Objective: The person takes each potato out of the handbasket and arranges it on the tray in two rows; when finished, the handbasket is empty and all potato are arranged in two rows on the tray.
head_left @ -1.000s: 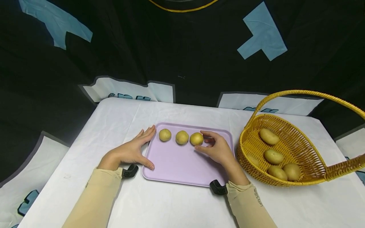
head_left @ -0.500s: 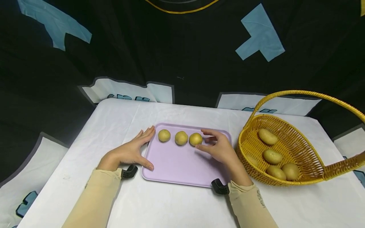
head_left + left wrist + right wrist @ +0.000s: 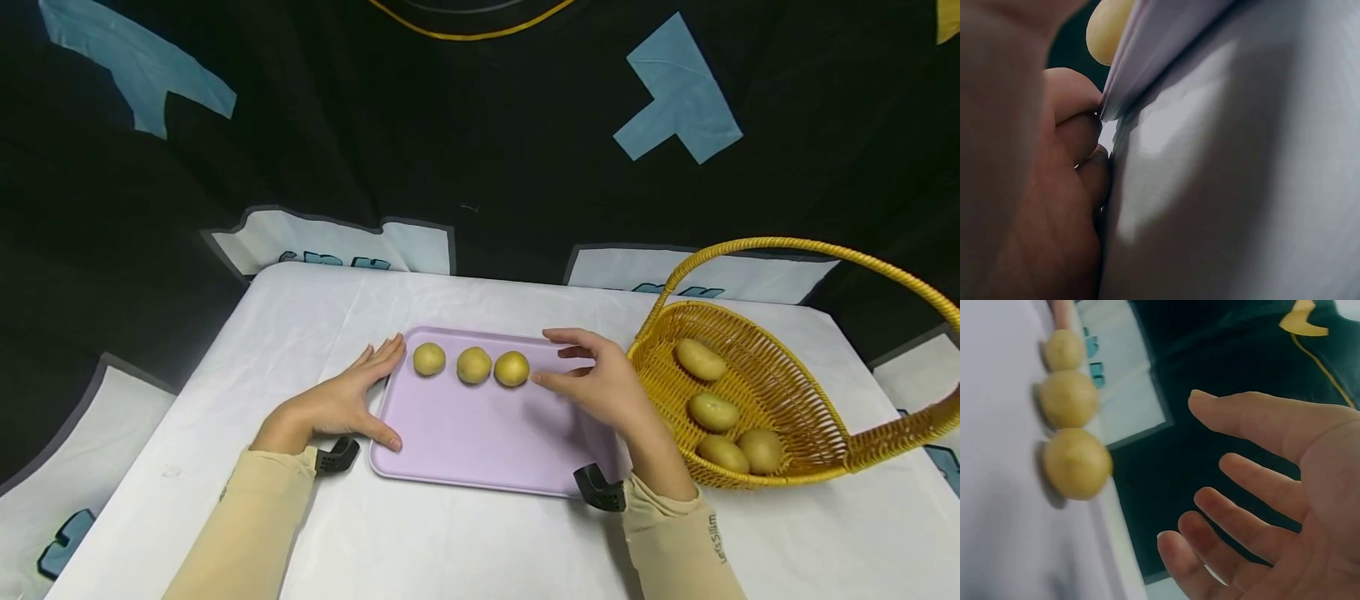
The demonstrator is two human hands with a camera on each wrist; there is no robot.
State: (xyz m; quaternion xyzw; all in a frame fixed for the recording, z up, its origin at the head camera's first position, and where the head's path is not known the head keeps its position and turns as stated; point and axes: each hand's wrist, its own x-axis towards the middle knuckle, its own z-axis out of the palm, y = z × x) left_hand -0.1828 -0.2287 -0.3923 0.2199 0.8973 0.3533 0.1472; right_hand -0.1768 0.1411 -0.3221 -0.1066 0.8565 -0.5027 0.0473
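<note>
"Where are the potatoes to be found?"

"Three round potatoes (image 3: 474, 365) are set out in a row along the far side of a lilac rectangular tray (image 3: 465, 433). The middle and right ones are placed very close together; a wider gap is left before the left one."

"Is anything held by the right hand (image 3: 603, 383)?"

"Nothing is gripped. It is poised over the tray's right part, with the fingers slightly bent and spread and the thumb pointed toward the right-hand potato. In the right wrist view, that potato is seen apart from the fingers, and a bare palm is shown."

"And the left hand (image 3: 341, 402)?"

"It is spread at the tray's left edge. The rim is touched by the fingers, the thumb is laid over the near left corner, and nothing is grasped."

"What is placed to the right?"

"A yellow wicker basket (image 3: 787, 379) with a tall arched handle (image 3: 798, 244), in which four oval potatoes (image 3: 714, 412) can be counted; part of its interior is hidden by the right hand. Basket and tray are both rested on a white tablecloth (image 3: 450, 542), backed by a black curtain (image 3: 450, 142)."
</note>
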